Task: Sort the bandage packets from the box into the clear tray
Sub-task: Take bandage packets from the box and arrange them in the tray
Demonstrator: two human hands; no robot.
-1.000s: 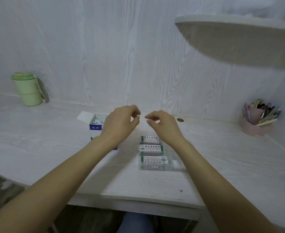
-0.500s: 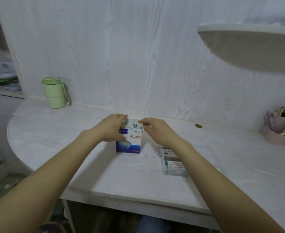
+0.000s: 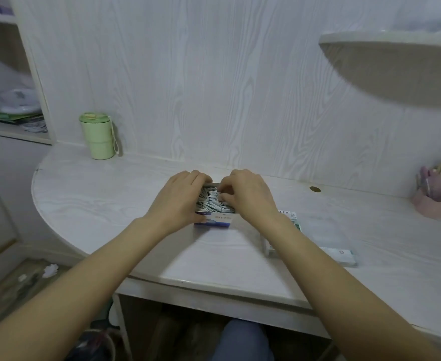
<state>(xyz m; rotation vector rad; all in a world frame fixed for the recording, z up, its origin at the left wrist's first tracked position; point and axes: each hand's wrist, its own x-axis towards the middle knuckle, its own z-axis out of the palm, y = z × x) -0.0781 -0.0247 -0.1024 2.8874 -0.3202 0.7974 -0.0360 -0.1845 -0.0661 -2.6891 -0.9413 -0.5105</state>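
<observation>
Two hands at an open box (image 3: 214, 222) mid-desk: left hand (image 3: 179, 201) gripping its left side, fingers curled over the rim; right hand (image 3: 248, 195) pinching into the crammed bandage packets (image 3: 212, 200). Just right, partly behind the right forearm, the clear tray (image 3: 318, 238).

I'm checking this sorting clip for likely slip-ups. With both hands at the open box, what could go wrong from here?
The box is crammed with packets; the right hand digging in could flick several out onto the desk. The clear tray lies partly behind the right forearm, so the arm might knock it when it swings over. The left hand grips only one side, so the box could tip.
</observation>
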